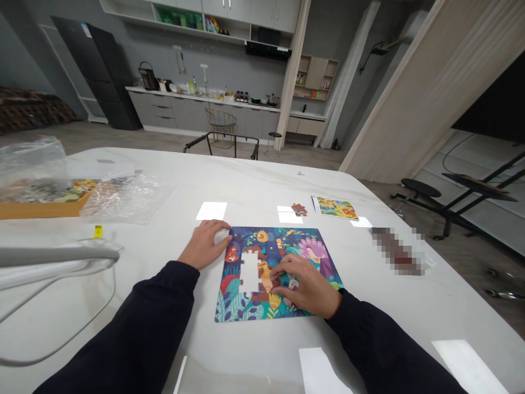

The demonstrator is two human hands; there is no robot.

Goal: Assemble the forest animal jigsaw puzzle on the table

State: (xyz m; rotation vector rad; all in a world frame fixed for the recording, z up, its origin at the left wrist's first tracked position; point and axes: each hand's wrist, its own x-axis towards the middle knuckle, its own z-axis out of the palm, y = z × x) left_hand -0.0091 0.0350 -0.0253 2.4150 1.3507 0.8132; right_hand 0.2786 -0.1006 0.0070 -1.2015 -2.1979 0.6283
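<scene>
A colourful jigsaw puzzle (241, 312) lies flat on the white table, mostly assembled, with animals and plants on it. A white gap shows in its left-middle part. My left hand (209, 243) rests at the puzzle's upper left corner, fingers stretched out and thumb touching the edge. Over the middle of the puzzle is my right hand (305, 284), its fingers curved and the thumb apart from the index finger, beside the honey-jar picture. I see no separate piece between its fingertips. Beyond the puzzle lies a loose reddish-brown puzzle piece (299, 209).
A picture card (336, 208) lies behind the puzzle to the right. At the left stand an orange box (49, 209) with puzzle pieces and crumpled clear plastic (127, 200). A white stand with a cable (61, 254) is nearer me. A pixelated brown item (396, 253) lies at right.
</scene>
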